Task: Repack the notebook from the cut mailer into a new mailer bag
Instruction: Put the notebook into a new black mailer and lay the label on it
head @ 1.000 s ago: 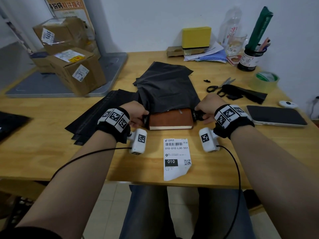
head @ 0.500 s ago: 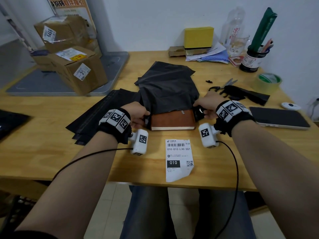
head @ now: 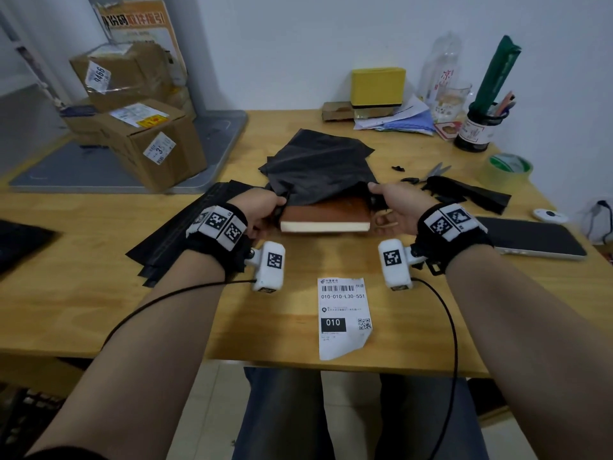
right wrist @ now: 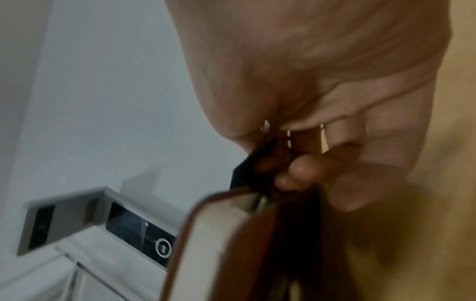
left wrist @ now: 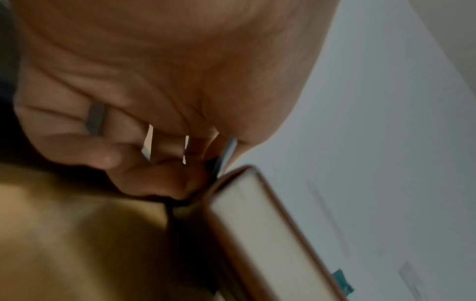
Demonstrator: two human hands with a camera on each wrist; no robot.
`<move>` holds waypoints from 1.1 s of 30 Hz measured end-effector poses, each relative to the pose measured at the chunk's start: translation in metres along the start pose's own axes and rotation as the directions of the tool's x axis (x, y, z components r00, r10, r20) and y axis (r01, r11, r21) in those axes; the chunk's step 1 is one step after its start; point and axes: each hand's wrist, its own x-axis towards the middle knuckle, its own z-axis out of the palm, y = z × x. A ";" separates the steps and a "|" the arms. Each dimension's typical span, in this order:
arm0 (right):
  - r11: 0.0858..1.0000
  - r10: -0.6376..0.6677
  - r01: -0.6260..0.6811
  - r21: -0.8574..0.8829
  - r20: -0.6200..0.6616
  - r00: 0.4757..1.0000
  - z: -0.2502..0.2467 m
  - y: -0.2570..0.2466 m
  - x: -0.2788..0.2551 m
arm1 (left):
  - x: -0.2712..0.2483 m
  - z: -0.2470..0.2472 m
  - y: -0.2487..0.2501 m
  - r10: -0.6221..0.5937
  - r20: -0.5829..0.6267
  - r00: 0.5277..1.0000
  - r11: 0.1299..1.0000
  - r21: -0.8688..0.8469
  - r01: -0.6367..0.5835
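The wooden surface point(head: 99, 260) runs wide from the near edge, where a white shipping label point(head: 345, 313) lies just short of the drop, back to the wall; bare wood lies open between the label and the hands, and on the left front beyond a flat stack of black mailer bags point(head: 185, 227). Cardboard boxes point(head: 149, 141) stand on a grey tray at the far left, while the right side holds a dark tablet point(head: 537, 237), a strip of black cut mailer point(head: 471, 194), scissors point(head: 431, 172), a roll of tape point(head: 507, 167) and a pen cup point(head: 474, 131); a yellow box point(head: 378, 86) sits on papers by the wall. At the middle, a black mailer bag point(head: 318, 171) lies with its mouth towards the person, and the brown notebook point(head: 325, 215) is part-way inside it, its cream page edge and near cover showing outside the mouth. The left hand point(head: 262, 210) grips the left side of the bag's mouth at the notebook's corner, fingers point(left wrist: 154, 175) curled tight on the black film. The right hand point(head: 394, 207) holds the right side of the mouth, its fingers point(right wrist: 304, 169) curled round and pinching the film beside the notebook's other corner
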 end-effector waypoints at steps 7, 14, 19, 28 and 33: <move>0.896 -0.106 0.080 0.436 0.035 0.994 -0.003 -0.048 -0.009 | 0.002 -0.037 0.036 0.061 0.102 0.993 0.946 -0.323 -0.025; 0.745 -0.244 0.191 0.639 -0.005 0.970 0.002 -0.088 -0.022 | -0.001 -0.054 0.076 0.188 0.100 0.977 0.826 -0.555 -0.102; 0.695 -0.322 0.249 0.675 -0.018 0.947 0.005 -0.101 -0.023 | -0.006 -0.053 0.100 0.225 0.019 0.974 0.732 -0.663 -0.156; 0.635 -0.421 0.372 0.677 -0.101 0.902 -0.001 -0.136 -0.039 | -0.013 -0.071 0.130 0.273 0.075 0.959 0.594 -0.797 -0.107; 0.611 -0.506 0.491 0.621 -0.170 0.846 0.000 -0.157 -0.047 | -0.024 -0.078 0.150 0.389 0.130 0.912 0.563 -0.817 -0.124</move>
